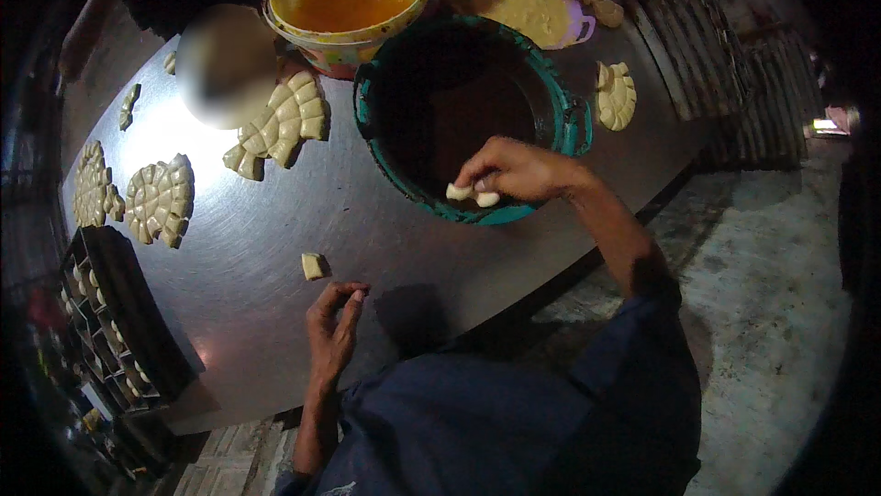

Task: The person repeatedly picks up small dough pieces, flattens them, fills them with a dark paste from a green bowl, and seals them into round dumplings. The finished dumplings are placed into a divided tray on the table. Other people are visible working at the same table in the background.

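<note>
My right hand is over the near rim of a dark-filled green plastic tub, its fingers closed on a pale dough piece; another pale lump shows at the fingertips, and I cannot tell whether the two are joined. Low over the metal table, my left hand has thumb and forefinger pinched together, with nothing visible between them. Just beyond it lies a single square dough piece. Scored dough slabs lie at the left, and a larger one rests beside the tub.
A yellow bucket of orange liquid and a purple-handled basin with yellowish contents stand beyond the tub. More scored dough lies at the right. A dark rack holding pale pieces stands at the left edge. Another person's arm shows at the upper left.
</note>
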Demonstrator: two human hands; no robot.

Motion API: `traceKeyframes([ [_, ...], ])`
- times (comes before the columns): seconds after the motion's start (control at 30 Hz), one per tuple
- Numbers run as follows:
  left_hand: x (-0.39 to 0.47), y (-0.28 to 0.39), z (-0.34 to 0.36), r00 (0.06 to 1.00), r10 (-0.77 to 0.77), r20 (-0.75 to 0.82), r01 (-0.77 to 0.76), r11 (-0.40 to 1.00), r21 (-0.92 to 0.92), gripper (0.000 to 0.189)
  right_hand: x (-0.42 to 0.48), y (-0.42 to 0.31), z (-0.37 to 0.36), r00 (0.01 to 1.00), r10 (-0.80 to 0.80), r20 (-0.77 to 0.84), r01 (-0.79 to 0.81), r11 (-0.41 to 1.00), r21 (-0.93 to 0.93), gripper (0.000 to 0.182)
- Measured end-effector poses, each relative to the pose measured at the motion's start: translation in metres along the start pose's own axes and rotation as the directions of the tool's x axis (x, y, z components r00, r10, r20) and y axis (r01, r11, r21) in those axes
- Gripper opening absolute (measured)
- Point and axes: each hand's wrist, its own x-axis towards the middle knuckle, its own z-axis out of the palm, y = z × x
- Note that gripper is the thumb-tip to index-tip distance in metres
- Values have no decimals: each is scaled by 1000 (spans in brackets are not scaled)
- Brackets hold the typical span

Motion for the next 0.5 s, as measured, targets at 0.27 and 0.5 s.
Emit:
traceKeyframes([
  [0.27,7,44,37,901,-121,416,402,595,-697,43,3,-40,88,976,-98,-196,218,537,815,55],
  [0.5,-17,30,10,923,-142,357,378,500,-779,46,22,-81,168,964,-47,-263,259,403,878,69],
])
